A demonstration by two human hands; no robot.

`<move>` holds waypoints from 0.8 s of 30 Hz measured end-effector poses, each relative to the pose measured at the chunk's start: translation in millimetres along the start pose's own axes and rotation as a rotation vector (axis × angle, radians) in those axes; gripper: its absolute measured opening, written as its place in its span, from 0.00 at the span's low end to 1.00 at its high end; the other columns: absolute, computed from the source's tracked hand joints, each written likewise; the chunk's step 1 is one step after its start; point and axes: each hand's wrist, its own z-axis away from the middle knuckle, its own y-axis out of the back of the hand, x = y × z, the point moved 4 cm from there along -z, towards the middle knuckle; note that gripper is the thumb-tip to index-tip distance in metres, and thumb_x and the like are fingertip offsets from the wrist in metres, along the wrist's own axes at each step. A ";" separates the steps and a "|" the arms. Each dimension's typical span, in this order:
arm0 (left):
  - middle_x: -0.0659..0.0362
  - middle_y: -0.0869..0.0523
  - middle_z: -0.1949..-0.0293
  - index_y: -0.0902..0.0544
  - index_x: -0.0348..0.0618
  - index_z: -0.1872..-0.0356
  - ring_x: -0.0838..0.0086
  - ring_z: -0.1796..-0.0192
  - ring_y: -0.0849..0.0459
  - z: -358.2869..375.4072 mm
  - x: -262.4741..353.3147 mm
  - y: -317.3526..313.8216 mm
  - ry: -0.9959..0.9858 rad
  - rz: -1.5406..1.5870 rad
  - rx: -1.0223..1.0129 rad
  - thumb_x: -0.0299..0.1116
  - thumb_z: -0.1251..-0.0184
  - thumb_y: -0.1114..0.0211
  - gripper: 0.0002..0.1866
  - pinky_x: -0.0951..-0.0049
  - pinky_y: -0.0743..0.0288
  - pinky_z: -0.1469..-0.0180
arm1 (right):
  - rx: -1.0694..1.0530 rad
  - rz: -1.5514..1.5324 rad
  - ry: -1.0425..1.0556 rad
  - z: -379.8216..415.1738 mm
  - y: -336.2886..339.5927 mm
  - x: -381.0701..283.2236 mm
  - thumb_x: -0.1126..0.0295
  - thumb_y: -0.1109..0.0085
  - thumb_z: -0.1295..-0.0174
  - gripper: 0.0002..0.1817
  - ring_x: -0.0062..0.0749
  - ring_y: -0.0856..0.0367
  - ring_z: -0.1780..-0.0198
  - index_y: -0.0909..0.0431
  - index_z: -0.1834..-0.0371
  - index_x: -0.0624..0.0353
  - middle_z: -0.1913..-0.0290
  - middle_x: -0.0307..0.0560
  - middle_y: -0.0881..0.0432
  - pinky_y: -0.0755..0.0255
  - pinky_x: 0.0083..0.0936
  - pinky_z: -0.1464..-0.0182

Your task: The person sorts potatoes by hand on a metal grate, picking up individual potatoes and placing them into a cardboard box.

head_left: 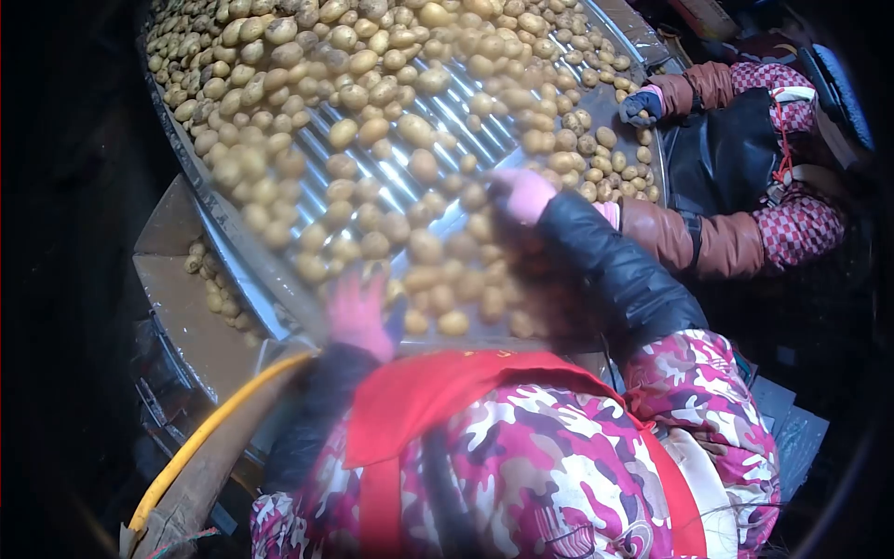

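The left hand is hovering, fingers spread, near the tray's rim; the right hand is hanging farther out beside the rollers, too blurred to tell whether it is gripping. Potatoes are lying between and beyond both, some sitting just right of the left.

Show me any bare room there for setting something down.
Small gaps only: bare rollers among scattered potatoes, beyond the left hand and left of the right hand; and a grey patch between potatoes and the other person's gloved hand. It's crowded along the far left and around the left hand.
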 end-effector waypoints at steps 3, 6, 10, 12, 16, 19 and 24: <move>0.42 0.30 0.24 0.23 0.45 0.28 0.44 0.23 0.33 0.1 2.9 3.6 0.010 0.008 0.002 0.46 0.29 0.30 0.32 0.41 0.39 0.22 | 0.167 -0.174 -0.029 -5.7 11.5 12.5 0.68 0.42 0.30 0.21 0.56 0.15 0.37 0.17 0.34 0.56 0.39 0.61 0.14 0.23 0.41 0.33; 0.42 0.29 0.25 0.22 0.45 0.28 0.44 0.23 0.32 -3.6 3.0 8.4 0.020 0.006 -0.004 0.45 0.30 0.29 0.31 0.42 0.39 0.21 | 0.359 -0.264 0.002 -63.3 26.6 38.6 0.72 0.41 0.29 0.24 0.50 0.15 0.35 0.20 0.29 0.53 0.37 0.57 0.14 0.23 0.35 0.33; 0.42 0.28 0.26 0.21 0.45 0.30 0.44 0.25 0.30 -3.8 8.5 8.4 0.036 -0.036 0.025 0.43 0.31 0.28 0.30 0.42 0.38 0.22 | 0.495 -0.326 0.069 -109.3 36.3 73.5 0.75 0.45 0.28 0.26 0.40 0.18 0.33 0.22 0.27 0.53 0.33 0.58 0.17 0.27 0.33 0.29; 0.41 0.28 0.26 0.20 0.44 0.31 0.43 0.26 0.29 -4.2 9.0 10.8 0.057 -0.030 0.023 0.41 0.32 0.27 0.30 0.42 0.37 0.23 | 0.483 -0.418 -0.049 -101.5 51.5 103.4 0.74 0.45 0.28 0.25 0.42 0.18 0.31 0.22 0.27 0.53 0.32 0.57 0.17 0.27 0.34 0.30; 0.41 0.27 0.26 0.19 0.43 0.33 0.40 0.27 0.29 -9.7 18.9 11.9 0.083 -0.008 0.016 0.37 0.37 0.25 0.30 0.41 0.35 0.25 | 0.524 -0.248 -0.113 -91.7 95.6 111.6 0.73 0.45 0.28 0.25 0.46 0.19 0.30 0.22 0.27 0.53 0.31 0.56 0.18 0.26 0.37 0.30; 0.41 0.26 0.26 0.19 0.41 0.36 0.39 0.27 0.28 -14.0 26.0 17.0 0.105 -0.036 0.008 0.36 0.40 0.24 0.30 0.41 0.34 0.25 | 0.316 -0.020 0.048 -107.5 86.1 79.6 0.72 0.44 0.30 0.27 0.51 0.18 0.31 0.22 0.26 0.51 0.31 0.58 0.18 0.25 0.41 0.30; 0.41 0.26 0.27 0.19 0.42 0.36 0.40 0.27 0.28 -14.4 32.2 19.1 0.123 -0.085 0.004 0.37 0.39 0.24 0.30 0.41 0.35 0.24 | 0.076 0.342 0.052 -144.2 55.4 53.0 0.69 0.44 0.29 0.30 0.52 0.20 0.29 0.29 0.22 0.46 0.29 0.60 0.20 0.27 0.44 0.29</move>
